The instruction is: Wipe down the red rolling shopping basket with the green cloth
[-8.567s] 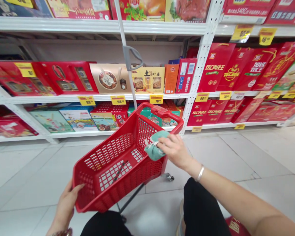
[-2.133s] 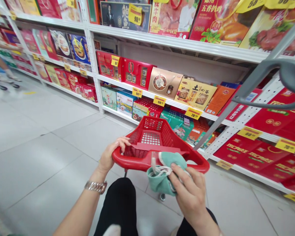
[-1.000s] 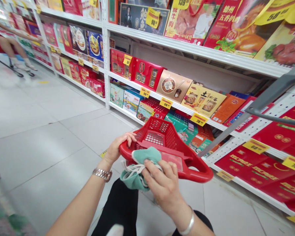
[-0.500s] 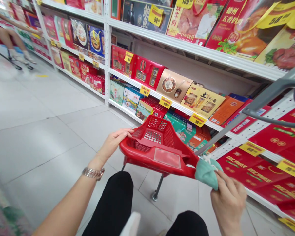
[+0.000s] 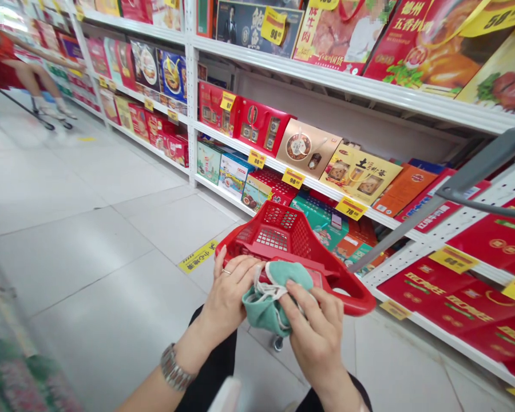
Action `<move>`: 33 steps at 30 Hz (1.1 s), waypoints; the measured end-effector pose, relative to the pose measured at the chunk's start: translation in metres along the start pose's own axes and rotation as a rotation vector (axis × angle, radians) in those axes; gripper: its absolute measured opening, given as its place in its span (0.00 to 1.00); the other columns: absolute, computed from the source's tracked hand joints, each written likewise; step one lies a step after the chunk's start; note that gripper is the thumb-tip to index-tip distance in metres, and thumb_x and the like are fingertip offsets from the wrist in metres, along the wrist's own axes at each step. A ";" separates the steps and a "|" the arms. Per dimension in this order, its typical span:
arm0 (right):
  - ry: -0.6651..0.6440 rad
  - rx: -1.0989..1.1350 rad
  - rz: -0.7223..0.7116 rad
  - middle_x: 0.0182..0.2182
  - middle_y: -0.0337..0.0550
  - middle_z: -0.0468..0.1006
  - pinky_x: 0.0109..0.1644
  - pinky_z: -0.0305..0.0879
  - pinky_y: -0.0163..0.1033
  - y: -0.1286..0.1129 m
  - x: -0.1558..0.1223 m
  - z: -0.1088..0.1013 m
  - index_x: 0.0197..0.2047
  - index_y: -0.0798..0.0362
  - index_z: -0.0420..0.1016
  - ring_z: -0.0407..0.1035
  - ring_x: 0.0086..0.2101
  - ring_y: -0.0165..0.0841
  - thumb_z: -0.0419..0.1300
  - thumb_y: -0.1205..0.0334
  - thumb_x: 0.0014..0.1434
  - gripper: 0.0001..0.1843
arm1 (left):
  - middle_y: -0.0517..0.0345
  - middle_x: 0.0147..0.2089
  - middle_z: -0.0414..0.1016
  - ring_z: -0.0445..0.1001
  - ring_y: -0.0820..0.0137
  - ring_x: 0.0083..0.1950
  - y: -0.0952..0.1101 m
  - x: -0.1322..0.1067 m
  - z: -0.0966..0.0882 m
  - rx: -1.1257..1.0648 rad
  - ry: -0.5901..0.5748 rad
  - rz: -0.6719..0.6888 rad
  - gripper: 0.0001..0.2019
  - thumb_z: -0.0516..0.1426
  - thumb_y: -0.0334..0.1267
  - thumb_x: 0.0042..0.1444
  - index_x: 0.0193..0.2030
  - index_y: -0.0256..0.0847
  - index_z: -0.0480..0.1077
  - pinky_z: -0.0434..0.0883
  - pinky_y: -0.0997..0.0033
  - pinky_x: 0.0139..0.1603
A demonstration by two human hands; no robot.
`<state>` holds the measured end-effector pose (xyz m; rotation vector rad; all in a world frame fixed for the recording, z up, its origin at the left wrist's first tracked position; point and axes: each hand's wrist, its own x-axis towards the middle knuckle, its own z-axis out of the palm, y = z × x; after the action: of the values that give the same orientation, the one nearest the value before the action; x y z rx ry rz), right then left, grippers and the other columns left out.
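Note:
A red plastic shopping cart with a perforated basket stands in front of my knees. Over the middle of its near rim lies a crumpled green cloth with white edging or strings. My right hand grips the cloth from the right, fingers bent over it and pressing it against the cart. My left hand, with a ring and a metal watch at the wrist, is at the rim's left part; its fingers close on the cloth's left edge, and the fingertips are partly hidden.
White shelves with boxed goods and yellow price tags run along the right. A grey cart handle reaches in at the right. Far left, a seated person in red is beside a cart. A yellow floor sticker lies left of the cart.
My right hand has brought the green cloth leftward from the rim's right corner to its middle. My left hand has shifted right along the rim to meet the cloth.

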<state>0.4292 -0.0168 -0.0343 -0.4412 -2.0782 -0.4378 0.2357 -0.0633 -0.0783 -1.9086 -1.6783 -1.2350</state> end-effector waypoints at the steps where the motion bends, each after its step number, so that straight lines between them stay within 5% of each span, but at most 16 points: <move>1: 0.004 -0.013 0.016 0.46 0.45 0.86 0.47 0.60 0.45 0.002 -0.002 0.001 0.46 0.50 0.80 0.70 0.43 0.40 0.58 0.75 0.67 0.13 | 0.49 0.52 0.83 0.77 0.57 0.58 -0.003 0.000 0.000 0.004 0.012 0.012 0.20 0.54 0.31 0.62 0.61 0.44 0.72 0.41 0.40 0.79; 14: -0.072 -0.435 0.115 0.41 0.49 0.84 0.42 0.61 0.46 0.097 -0.059 -0.066 0.46 0.52 0.77 0.68 0.38 0.41 0.53 0.80 0.58 0.20 | 0.52 0.50 0.85 0.79 0.59 0.53 -0.010 0.008 -0.015 0.028 0.038 -0.003 0.18 0.63 0.43 0.61 0.57 0.44 0.76 0.53 0.49 0.73; 20: 0.057 -0.525 0.227 0.40 0.50 0.84 0.42 0.63 0.46 0.105 -0.054 -0.088 0.44 0.54 0.79 0.69 0.35 0.40 0.54 0.81 0.54 0.21 | 0.54 0.48 0.85 0.80 0.59 0.53 -0.019 0.016 -0.022 -0.004 -0.010 -0.061 0.17 0.66 0.44 0.58 0.53 0.45 0.78 0.56 0.50 0.71; 27: 0.020 -0.072 0.134 0.44 0.45 0.85 0.46 0.62 0.45 0.037 0.001 -0.038 0.47 0.49 0.79 0.70 0.40 0.38 0.57 0.78 0.65 0.17 | 0.54 0.50 0.85 0.79 0.56 0.54 -0.026 0.040 -0.038 -0.087 -0.276 -0.282 0.19 0.70 0.46 0.50 0.49 0.50 0.82 0.60 0.46 0.68; 33: -0.001 -0.012 0.069 0.45 0.41 0.86 0.48 0.58 0.47 0.012 0.007 0.004 0.46 0.48 0.81 0.69 0.42 0.38 0.57 0.73 0.69 0.13 | 0.55 0.49 0.86 0.79 0.56 0.56 -0.027 0.043 -0.042 -0.102 -0.284 -0.349 0.16 0.70 0.44 0.49 0.46 0.51 0.83 0.50 0.39 0.74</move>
<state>0.4286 -0.0036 -0.0290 -0.5188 -2.0561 -0.4098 0.1914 -0.0584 -0.0291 -1.9851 -2.2102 -1.2335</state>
